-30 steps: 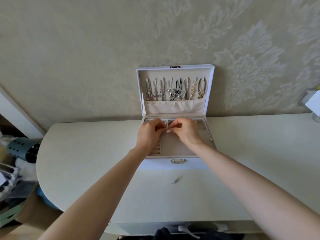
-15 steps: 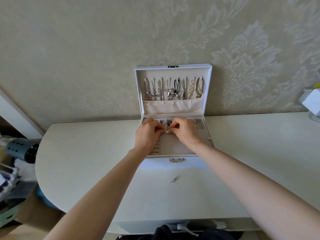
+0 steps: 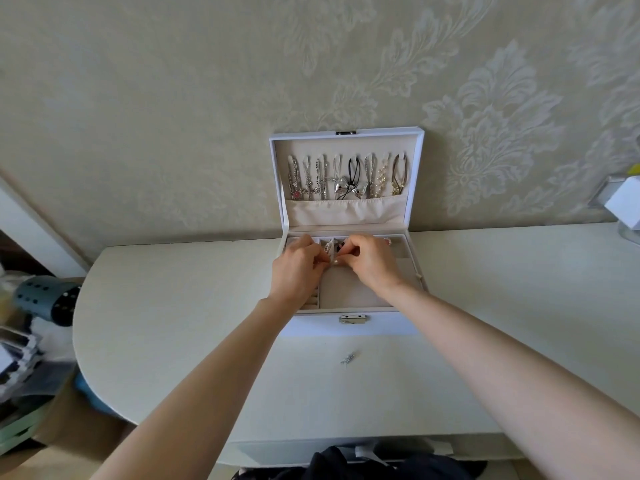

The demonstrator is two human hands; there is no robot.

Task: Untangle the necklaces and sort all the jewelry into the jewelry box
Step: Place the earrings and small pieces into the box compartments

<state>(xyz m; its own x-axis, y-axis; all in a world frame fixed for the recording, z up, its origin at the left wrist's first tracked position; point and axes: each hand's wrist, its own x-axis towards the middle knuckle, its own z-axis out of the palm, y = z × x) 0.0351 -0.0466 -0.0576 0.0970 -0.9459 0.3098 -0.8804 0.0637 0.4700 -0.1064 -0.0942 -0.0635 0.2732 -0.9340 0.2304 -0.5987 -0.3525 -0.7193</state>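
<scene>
The left grip [image 3: 298, 271] and right grip [image 3: 372, 263] both pinch one tiny pale piece [image 3: 335, 261] right above the back slots of the jewelry box [image 3: 388, 329], by the table's [image 3: 173, 323] back edge, while a silver piece [image 3: 349, 358] lies in front of the box, between both arms.

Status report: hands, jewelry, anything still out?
Left hand, right hand pinching small piece over jewelry box. Necklaces hung in lid. Silver piece loose on table.

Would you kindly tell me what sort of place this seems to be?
Probably a bedroom or dressing corner at home: damask wallpaper, a white table against the wall, and an open jewelry box with necklaces hung in its lid.
</scene>
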